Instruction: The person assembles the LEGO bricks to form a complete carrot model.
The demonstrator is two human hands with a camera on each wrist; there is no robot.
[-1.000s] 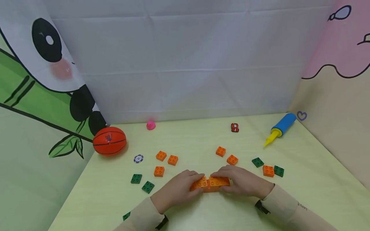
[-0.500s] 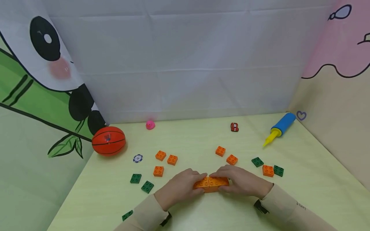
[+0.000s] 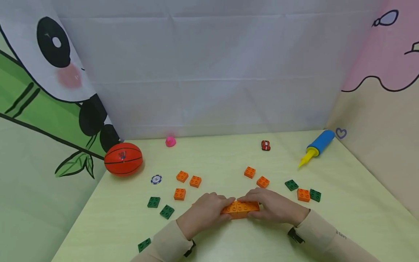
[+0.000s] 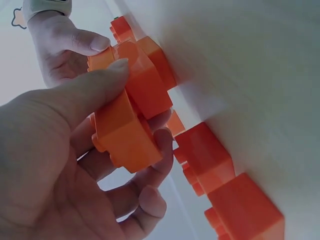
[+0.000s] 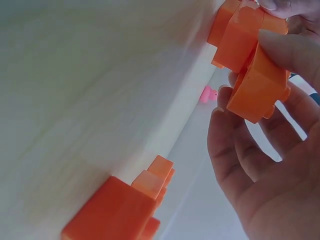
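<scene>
My left hand (image 3: 206, 211) pinches an orange toy brick (image 4: 122, 132) between thumb and fingers. My right hand (image 3: 275, 205) grips a second orange brick (image 3: 247, 207) the same way. Both bricks sit side by side, ends meeting, on top of a lower orange brick (image 3: 239, 216) that bridges them from beneath. In the left wrist view, the thumb lies along the side where the held brick and the lower brick (image 4: 145, 80) join. The right wrist view shows the right-hand brick (image 5: 262, 85) jutting out past the lower one. Whether the studs are fully pressed home cannot be told.
Loose orange bricks (image 3: 179, 194) and green bricks (image 3: 167, 211) lie left; more orange (image 3: 263, 182) and green ones (image 3: 291, 185) lie right. Farther back are a basketball (image 3: 123, 159), poker chip (image 3: 156, 179), pink duck (image 3: 170, 141), red toy car (image 3: 266, 145) and blue-yellow pump (image 3: 316, 147).
My left hand has slid slightly right with its brick, closing the gap between the two upper bricks. My right hand has stayed almost still.
</scene>
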